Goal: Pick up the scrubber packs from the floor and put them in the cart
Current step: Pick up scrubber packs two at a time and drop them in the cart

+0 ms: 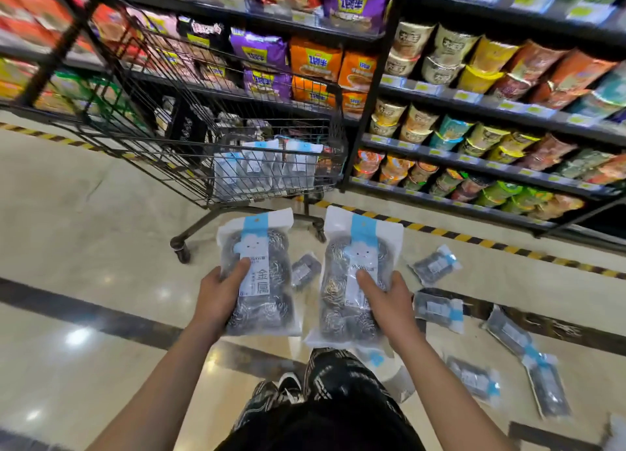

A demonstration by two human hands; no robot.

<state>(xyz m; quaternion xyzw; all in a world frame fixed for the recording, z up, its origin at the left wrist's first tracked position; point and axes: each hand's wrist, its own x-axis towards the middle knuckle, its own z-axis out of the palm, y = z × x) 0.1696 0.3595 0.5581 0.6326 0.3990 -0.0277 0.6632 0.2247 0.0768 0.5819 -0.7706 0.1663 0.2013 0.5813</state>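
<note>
Shelves [474,105] of noodle bags and cups fill the back, with a striped strip of tape along their foot. Just in front stands the wire cart [210,118], its near rim facing the person; several scrubber packs [267,166] already stand against its near right corner. On the floor [84,213], more packs [437,264] lie scattered to the right, one small pack [305,269] showing between the two held ones.

Each hand carries one pack, raised between the body and the cart. The left hand [220,294] grips the left pack [257,274] from its lower left edge, thumb across the label. The right hand [386,298] grips the right pack [359,277] from its lower right edge, thumb likewise on front.

To finish this step well, I judge both packs should be lifted clear over the near rim before the fingers let go, and dropped beside those already inside so they do not catch on the wire or slide back out
</note>
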